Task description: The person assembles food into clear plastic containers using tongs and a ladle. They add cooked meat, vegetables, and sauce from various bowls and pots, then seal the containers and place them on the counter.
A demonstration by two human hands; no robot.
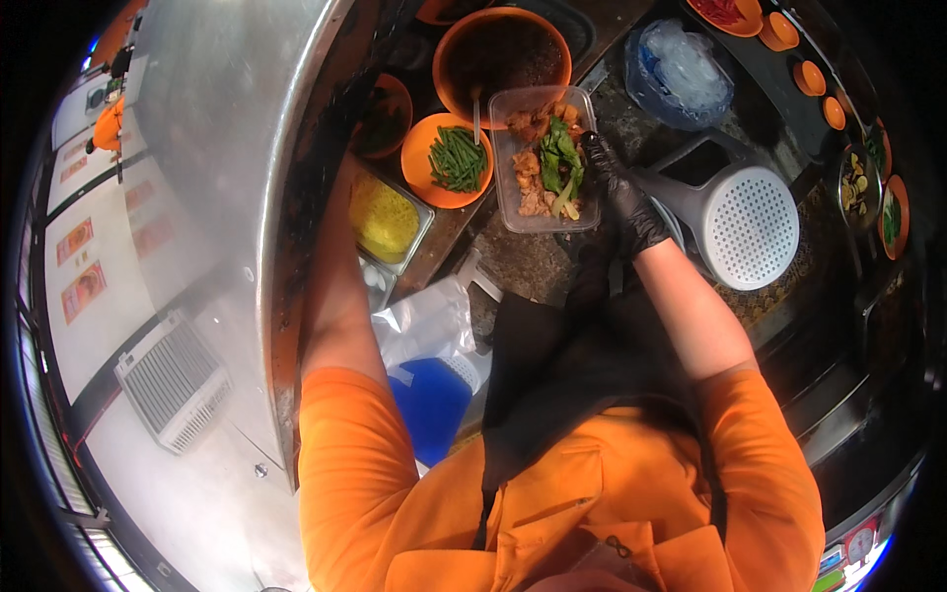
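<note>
My right hand (621, 192), in a black glove, grips the right side of a clear plastic food container (500, 192). Inside it lie browned meat pieces (529, 178) and cooked leafy greens (562, 158). My left forearm (340, 266) reaches up along the steel panel's edge; the hand itself is lost from sight beyond it. Closest to that arm are a metal tray of yellow food (386, 219) and a dark-filled bowl (385, 116). Just left of the container sits an orange plate (419, 168) of cut green beans (458, 159). Behind it stands a large orange bowl of dark liquid (501, 51) with a utensil handle.
A large steel panel (227, 197) borders my left side. Right of me stands a grey plastic stool (750, 227) with a perforated seat. A bag-lined blue tub (679, 79) is farther back. Small orange bowls (809, 78) line the far right. A clear plastic bag (429, 321) lies near my waist.
</note>
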